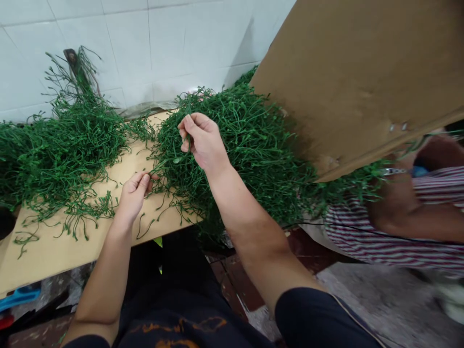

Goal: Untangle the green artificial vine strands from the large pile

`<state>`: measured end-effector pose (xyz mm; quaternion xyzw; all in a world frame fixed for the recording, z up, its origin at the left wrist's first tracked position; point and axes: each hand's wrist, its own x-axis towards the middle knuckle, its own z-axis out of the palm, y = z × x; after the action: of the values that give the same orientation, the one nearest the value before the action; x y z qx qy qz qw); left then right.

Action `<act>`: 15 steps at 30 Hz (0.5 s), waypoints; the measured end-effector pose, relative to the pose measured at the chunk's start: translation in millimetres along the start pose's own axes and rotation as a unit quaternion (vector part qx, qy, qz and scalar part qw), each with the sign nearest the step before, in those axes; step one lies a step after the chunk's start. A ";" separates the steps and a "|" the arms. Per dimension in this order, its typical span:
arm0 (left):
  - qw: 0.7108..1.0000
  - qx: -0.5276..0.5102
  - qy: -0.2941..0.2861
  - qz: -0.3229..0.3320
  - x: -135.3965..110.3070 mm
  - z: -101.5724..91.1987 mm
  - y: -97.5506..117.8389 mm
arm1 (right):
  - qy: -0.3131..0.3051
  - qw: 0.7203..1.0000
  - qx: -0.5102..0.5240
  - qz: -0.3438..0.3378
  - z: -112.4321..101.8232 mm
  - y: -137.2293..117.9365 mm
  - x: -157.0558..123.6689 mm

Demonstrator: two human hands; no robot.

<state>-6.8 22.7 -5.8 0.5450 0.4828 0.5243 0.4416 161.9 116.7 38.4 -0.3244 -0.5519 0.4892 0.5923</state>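
Note:
My right hand (203, 140) is closed in a pinch on a thin green stem, raised over the front left of a large heap of green plastic-looking stems (242, 130). Lower and to the left, my left hand (136, 193) is closed too, thumb against the fingers. A green stem seems to run from its fingertips towards the heap. Beneath the left hand lies a tan board (123, 164) with a few loose stems (145, 224) on it. A second pile of green stems (68, 145) spreads over the board's left side.
A big brown board (362, 82) slants across the upper right. Beneath it, a person in striped clothing (362, 232) sits close by, an arm partly visible. White tiled wall (126, 43) stands behind the piles. A blue-handled object (21, 296) lies below the board at lower left.

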 end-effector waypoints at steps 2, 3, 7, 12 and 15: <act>0.999 -0.012 0.030 0.006 -3.5 -8.5 1.0 | -0.009 1.000 0.020 0.017 0.3 -1.6 -8.6; 0.999 -0.020 0.045 0.008 -5.1 -12.3 1.0 | -0.015 0.999 0.030 0.021 0.3 -1.7 -12.4; 0.993 -0.050 0.108 0.008 -10.2 -22.1 -0.6 | -0.049 0.997 0.062 0.023 0.9 -0.7 -24.0; 0.975 -0.140 0.171 0.014 -27.3 -35.9 3.4 | -0.079 0.994 0.056 0.050 3.8 -0.9 -38.6; 0.976 -0.128 0.158 0.078 -54.7 -62.4 11.1 | -0.114 0.991 0.025 0.063 6.6 2.4 -50.7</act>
<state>-67.5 -34.5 1.0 0.4301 0.4311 0.6940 0.3841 159.4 68.8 20.3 -0.2859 -0.5822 0.5726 0.5015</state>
